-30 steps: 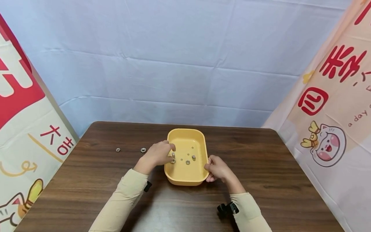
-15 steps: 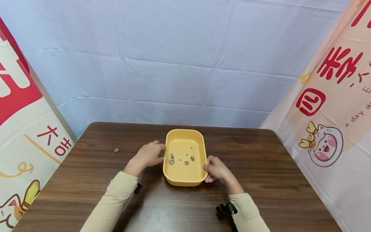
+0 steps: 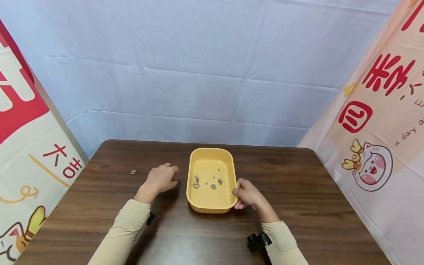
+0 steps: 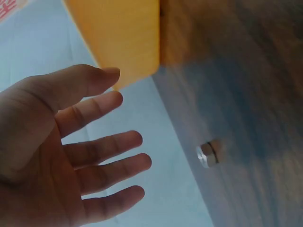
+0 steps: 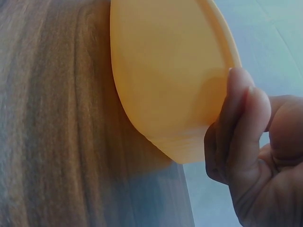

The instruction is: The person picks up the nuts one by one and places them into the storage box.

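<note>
A yellow plastic tray (image 3: 212,204) stands on the table, with several metal nuts of different sizes inside it. Larger ones include a nut (image 3: 196,185) at the tray's left side and a nut (image 3: 220,181) toward the right. My right hand (image 3: 247,193) grips the tray's right rim, thumb over the edge and the other fingers outside. Left of the tray, my left hand (image 3: 160,179) hovers with fingers spread and nothing in them. In the left wrist view a hex nut (image 4: 207,155) lies on the wood beyond those fingers; the hand hides it in the head view.
Another small nut (image 3: 133,172) lies farther left on the dark wooden table (image 3: 308,206). A pale cloth (image 3: 198,73) hangs behind the table's back edge, and printed cloths (image 3: 367,154) hang at both sides.
My left hand has drawn back from over the tray, moving left across the table, and now covers a loose nut in the head view. The right hand keeps its grip on the rim.
</note>
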{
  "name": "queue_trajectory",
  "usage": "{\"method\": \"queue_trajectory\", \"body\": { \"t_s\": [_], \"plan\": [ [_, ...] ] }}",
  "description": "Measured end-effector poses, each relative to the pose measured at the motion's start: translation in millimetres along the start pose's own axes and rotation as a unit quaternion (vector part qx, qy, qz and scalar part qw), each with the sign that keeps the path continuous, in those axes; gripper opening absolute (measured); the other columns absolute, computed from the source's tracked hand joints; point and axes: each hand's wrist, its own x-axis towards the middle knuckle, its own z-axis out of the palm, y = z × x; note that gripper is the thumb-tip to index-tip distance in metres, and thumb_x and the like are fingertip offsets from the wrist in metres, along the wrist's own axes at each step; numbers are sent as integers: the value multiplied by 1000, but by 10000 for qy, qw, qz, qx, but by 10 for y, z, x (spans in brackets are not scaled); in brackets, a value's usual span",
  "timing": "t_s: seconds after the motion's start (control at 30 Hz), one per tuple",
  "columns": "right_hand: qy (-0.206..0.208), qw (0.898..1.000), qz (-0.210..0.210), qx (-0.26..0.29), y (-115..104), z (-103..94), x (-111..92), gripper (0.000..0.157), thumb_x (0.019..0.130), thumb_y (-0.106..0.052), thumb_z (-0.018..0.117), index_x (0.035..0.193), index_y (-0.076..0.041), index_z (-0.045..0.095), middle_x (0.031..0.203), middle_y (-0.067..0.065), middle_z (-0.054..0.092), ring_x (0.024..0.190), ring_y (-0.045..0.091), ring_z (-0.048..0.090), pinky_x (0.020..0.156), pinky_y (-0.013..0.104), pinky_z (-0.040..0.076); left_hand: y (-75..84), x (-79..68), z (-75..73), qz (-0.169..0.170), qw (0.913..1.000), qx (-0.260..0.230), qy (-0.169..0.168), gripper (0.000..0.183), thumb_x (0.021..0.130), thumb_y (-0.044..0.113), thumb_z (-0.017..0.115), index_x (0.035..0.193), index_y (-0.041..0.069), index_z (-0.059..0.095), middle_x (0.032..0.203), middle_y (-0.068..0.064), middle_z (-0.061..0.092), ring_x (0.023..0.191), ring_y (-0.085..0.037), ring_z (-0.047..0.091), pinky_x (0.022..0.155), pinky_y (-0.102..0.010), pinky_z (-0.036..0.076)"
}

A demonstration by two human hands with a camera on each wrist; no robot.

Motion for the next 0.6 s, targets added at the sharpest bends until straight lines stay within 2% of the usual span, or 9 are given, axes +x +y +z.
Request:
{"method": "queue_trajectory", "body": {
  "t_s": [0.1, 0.2, 0.4, 0.6],
  "plan": [
    [-11, 10000, -6, -7, 6, 1, 4, 7, 82, 4, 45, 83, 1, 38, 55, 17, 57, 40, 18, 57, 36, 27, 48, -52, -10, 19, -169, 9997, 161, -50, 33, 79, 22, 74, 110, 11, 65, 98, -10, 58, 81, -28, 59, 59, -43, 50],
    [-29, 10000, -23, -5, 8, 2, 5, 7, 82, 4, 44, 84, 1, 38, 55, 17, 57, 40, 18, 57, 36, 27, 48, -123, -8, 49, -264, 9994, 122, -166, 33, 80, 21, 74, 110, 10, 65, 101, -11, 58, 84, -28, 59, 61, -44, 50],
    [-22, 10000, -43, 8, 4, 1, 7, 7, 82, 4, 44, 83, 1, 38, 55, 16, 57, 39, 18, 57, 35, 27, 47, -257, 3, 110, -251, 9992, -66, -295, 34, 80, 19, 73, 111, 8, 64, 104, -14, 56, 81, -27, 57, 63, -42, 50],
    [-12, 10000, -45, -5, 11, 3, 11, 7, 82, 4, 44, 83, 1, 38, 56, 17, 58, 39, 18, 57, 35, 27, 47, -360, 10, 154, -214, 9990, -278, -273, 33, 80, 17, 72, 110, 6, 64, 101, -13, 56, 78, -24, 56, 63, -40, 50]
  ]
}}
